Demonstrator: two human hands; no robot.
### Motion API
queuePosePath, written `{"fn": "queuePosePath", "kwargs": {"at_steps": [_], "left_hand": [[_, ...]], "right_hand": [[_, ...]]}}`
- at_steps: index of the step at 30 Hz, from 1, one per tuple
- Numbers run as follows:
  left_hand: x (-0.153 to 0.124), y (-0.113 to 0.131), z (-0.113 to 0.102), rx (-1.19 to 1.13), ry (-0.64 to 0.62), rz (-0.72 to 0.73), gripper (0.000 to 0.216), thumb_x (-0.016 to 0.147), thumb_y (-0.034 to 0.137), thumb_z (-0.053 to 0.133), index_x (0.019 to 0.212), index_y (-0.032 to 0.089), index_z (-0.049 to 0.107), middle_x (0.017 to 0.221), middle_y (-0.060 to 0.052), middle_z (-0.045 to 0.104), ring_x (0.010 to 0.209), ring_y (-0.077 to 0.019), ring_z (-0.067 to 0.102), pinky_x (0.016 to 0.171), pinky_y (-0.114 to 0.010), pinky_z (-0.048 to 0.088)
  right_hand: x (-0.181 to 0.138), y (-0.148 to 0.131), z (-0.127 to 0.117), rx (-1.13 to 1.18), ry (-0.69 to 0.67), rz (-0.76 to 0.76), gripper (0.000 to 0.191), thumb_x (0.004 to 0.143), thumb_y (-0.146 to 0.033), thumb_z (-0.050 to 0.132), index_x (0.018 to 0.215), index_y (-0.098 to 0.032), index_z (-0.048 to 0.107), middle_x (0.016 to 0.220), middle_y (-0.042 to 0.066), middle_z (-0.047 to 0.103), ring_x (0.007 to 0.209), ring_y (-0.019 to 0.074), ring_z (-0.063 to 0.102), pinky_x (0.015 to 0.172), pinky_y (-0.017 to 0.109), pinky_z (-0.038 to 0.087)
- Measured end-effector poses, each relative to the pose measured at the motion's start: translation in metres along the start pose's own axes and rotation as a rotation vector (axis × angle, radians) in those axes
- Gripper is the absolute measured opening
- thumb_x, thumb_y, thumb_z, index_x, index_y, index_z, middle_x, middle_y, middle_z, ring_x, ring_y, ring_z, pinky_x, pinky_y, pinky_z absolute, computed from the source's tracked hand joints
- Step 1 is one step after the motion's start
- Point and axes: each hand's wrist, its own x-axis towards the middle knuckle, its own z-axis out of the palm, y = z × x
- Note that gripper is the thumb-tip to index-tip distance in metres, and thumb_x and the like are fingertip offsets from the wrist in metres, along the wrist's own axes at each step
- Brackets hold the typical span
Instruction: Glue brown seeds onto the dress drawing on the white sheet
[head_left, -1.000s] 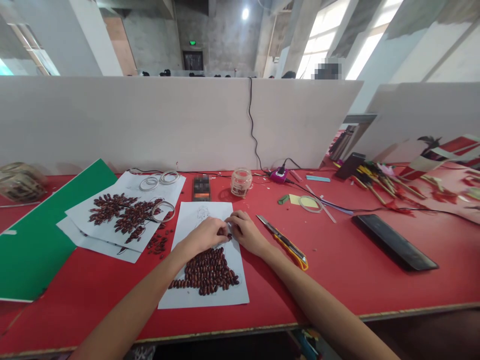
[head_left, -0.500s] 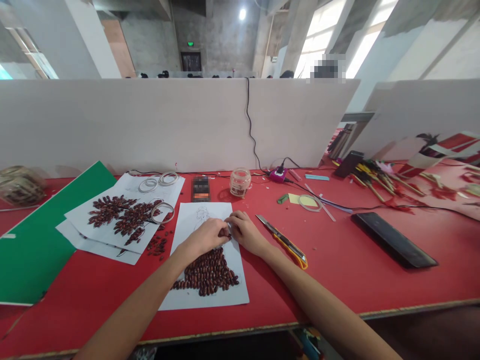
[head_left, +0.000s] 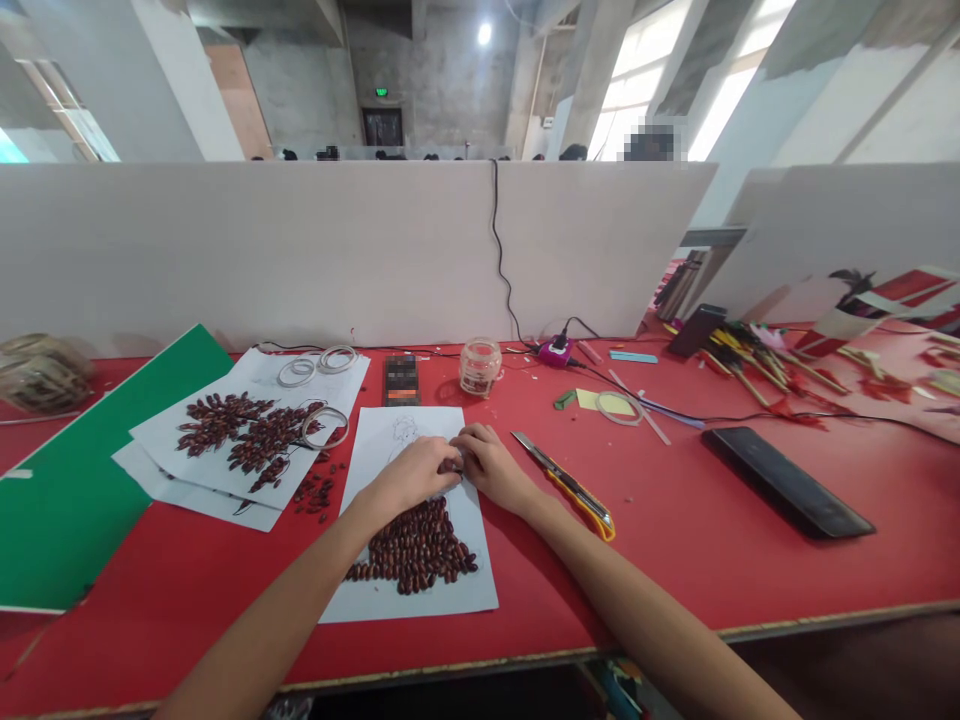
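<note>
A sheet of white paper [head_left: 480, 590] with a pencil drawing lies in front of me. Glossy dark brown beans [head_left: 420, 545] cover its lower part in close rows. Over the sheet's upper right, my left hand [head_left: 426, 470] is closed, thumb and fingers pinched; something small and dark shows at the fingertips, too small to name. My right hand [head_left: 491, 465] meets it at the paper's right edge with curled fingers, and what they hold, if anything, is hidden. To its right lies a yellow utility knife [head_left: 566, 482] with the blade out.
Bean-covered papers [head_left: 262, 430] with clear tape rings [head_left: 326, 427] and loose beans [head_left: 315, 492] are at left, beside a green board [head_left: 90, 490]. Behind stand a glass jar [head_left: 480, 367] and a phone [head_left: 402, 379]. A purple power adapter [head_left: 556, 349] and black case [head_left: 787, 482] lie right.
Both hands stay together over the upper right of the paper, with only slight finger movement. The beans and other things keep their places.
</note>
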Motion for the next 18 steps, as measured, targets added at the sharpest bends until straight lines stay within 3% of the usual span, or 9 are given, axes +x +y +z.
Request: {"fn": "queuePosePath", "kwargs": {"at_steps": [9, 18], "left_hand": [[0.005, 0.004, 0.002, -0.015, -0.018, -0.059, 0.013, 0.080, 0.015, 0.069, 0.083, 0.019, 0.081, 0.087, -0.005, 0.076, 0.082, -0.0199, 0.068, 0.075, -0.026, 0.047], [0.015, -0.008, 0.001, -0.119, -0.079, -0.077, 0.007, 0.073, 0.017, 0.073, 0.077, 0.017, 0.079, 0.073, -0.001, 0.075, 0.072, -0.0175, 0.066, 0.069, -0.025, 0.045]], "right_hand": [[0.000, 0.002, 0.001, -0.003, 0.001, 0.006, 0.035, 0.088, 0.000, 0.049, 0.109, -0.021, 0.068, 0.107, 0.010, 0.061, 0.099, 0.0255, 0.056, 0.088, 0.040, 0.049], [0.000, 0.007, 0.005, -0.004, -0.006, 0.008, 0.036, 0.084, 0.003, 0.049, 0.103, -0.021, 0.069, 0.105, 0.009, 0.062, 0.098, 0.0253, 0.056, 0.089, 0.041, 0.048]]}}
